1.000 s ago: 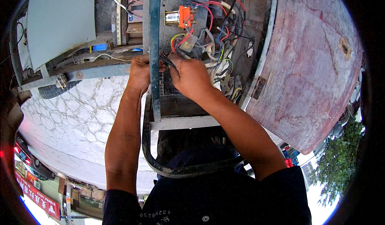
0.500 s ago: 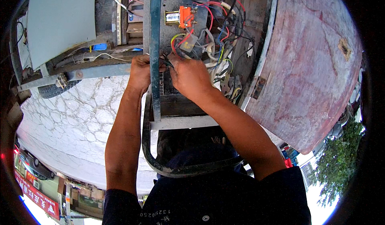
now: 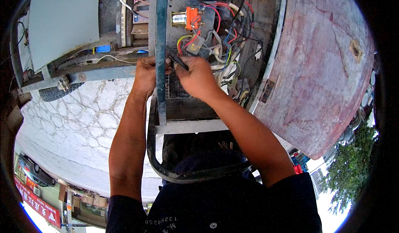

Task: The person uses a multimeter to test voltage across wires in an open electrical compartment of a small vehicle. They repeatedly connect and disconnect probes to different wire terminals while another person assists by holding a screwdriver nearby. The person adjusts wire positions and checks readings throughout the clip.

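Cracked pale pavement [image 3: 75, 125] lies under an opened vehicle's wiring bay, where an orange relay [image 3: 192, 17] sits above a tangle of coloured wires [image 3: 224, 46]. Both hands work beside a vertical teal frame bar [image 3: 160, 50]: the left hand [image 3: 145, 73] curls against the bar, and the right hand [image 3: 198, 77] pinches a thin black wire [image 3: 179, 62] that runs between the two hands.

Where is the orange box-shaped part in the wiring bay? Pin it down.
In the head view, the orange box-shaped part sits near the top centre, just right of the upright metal bar, above the right hand, with red wires leading off its right side.
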Demonstrator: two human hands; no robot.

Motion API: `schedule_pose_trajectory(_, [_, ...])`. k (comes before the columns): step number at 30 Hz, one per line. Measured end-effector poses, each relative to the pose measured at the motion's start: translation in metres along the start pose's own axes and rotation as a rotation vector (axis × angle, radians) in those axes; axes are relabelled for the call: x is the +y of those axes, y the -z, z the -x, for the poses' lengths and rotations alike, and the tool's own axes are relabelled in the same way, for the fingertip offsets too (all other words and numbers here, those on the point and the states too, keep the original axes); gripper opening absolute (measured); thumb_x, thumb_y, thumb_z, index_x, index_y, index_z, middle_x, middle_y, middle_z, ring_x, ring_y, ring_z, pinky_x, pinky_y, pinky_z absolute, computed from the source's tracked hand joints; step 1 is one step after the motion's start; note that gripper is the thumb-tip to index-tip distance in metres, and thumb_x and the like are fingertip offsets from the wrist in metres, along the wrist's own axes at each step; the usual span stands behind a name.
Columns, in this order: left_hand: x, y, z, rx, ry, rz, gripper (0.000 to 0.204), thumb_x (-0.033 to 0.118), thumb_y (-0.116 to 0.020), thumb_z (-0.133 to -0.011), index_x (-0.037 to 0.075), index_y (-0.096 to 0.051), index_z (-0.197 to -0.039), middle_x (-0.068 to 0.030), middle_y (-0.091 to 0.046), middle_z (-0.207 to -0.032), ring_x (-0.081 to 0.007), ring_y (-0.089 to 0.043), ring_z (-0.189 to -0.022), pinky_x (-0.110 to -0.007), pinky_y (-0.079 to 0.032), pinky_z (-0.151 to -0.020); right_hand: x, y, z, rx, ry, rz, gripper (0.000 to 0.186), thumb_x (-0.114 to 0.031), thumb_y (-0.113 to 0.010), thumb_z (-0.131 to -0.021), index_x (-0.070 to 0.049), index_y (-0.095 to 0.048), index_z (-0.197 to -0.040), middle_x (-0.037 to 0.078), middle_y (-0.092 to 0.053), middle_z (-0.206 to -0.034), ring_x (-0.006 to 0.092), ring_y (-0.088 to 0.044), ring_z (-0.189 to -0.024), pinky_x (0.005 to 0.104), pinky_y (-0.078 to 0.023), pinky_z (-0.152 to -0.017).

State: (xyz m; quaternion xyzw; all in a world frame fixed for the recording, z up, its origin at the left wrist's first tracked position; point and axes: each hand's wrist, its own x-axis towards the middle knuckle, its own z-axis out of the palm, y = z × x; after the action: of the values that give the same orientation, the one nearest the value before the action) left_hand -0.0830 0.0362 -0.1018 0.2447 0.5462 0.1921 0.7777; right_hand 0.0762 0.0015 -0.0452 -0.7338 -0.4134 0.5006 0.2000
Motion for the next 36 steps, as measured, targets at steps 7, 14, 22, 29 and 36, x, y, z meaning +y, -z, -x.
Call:
schedule_pose_trajectory(7, [0.002, -0.001, 0.002, -0.030, -0.018, 0.050, 0.013, 0.012, -0.072, -0.080, -0.001, -0.068, -0.080, -0.0061, -0.066, -0.075, -0.0120, -0.063, -0.065, -0.024, -0.054, -0.062, 0.006, -0.003, -0.002, 0.041, 0.094, -0.001, 0.015, -0.014, -0.058, -0.086, 0.000, -0.065, -0.085, 0.010, -0.058, -0.061, 0.0222, -0.055, -0.053, 0.0348, -0.042, -0.051])
schedule_pose_trajectory(14, [0.001, 0.001, 0.000, -0.029, -0.019, -0.005, 0.013, 0.011, -0.071, -0.081, -0.001, -0.068, -0.079, -0.0047, -0.064, -0.073, -0.0107, -0.061, -0.064, -0.024, -0.052, -0.059, 0.001, 0.001, -0.005, -0.201, -0.377, -0.459, 0.020, -0.014, -0.059, -0.080, 0.001, -0.066, -0.092, 0.025, -0.062, -0.075, 0.0406, -0.063, -0.073, 0.0483, -0.049, -0.066])
schedule_pose_trajectory(22, [0.003, -0.002, 0.003, 0.006, -0.027, -0.051, 0.018, 0.016, -0.071, -0.082, -0.001, -0.068, -0.078, -0.0038, -0.063, -0.070, -0.0105, -0.060, -0.064, -0.024, -0.051, -0.059, -0.001, 0.000, 0.001, 0.025, 0.160, 0.136, 0.020, -0.014, -0.058, -0.082, 0.001, -0.064, -0.095, 0.025, -0.063, -0.082, 0.0428, -0.061, -0.080, 0.0459, -0.049, -0.069])
schedule_pose_trajectory(29, [0.017, -0.012, 0.006, -0.025, 0.030, -0.014, 0.012, 0.010, -0.069, -0.083, -0.001, -0.065, -0.082, -0.0062, -0.064, -0.082, -0.0136, -0.062, -0.071, -0.028, -0.056, -0.067, -0.008, 0.021, 0.004, -0.097, 0.112, 0.255, 0.026, -0.019, -0.057, -0.087, -0.003, -0.062, -0.107, 0.025, -0.062, -0.083, 0.0428, -0.061, -0.079, 0.0472, -0.048, -0.067])
schedule_pose_trajectory(36, [0.043, -0.005, 0.032, 0.027, -0.006, -0.117, 0.029, 0.010, -0.058, -0.090, -0.005, -0.059, -0.115, -0.0104, -0.065, -0.098, -0.0158, -0.062, -0.086, -0.029, -0.052, -0.080, -0.060, 0.113, 0.048, -0.250, 0.094, 0.429, 0.033, -0.027, -0.055, -0.089, -0.004, -0.059, -0.114, 0.023, -0.064, -0.079, 0.0412, -0.062, -0.074, 0.0489, -0.049, -0.066])
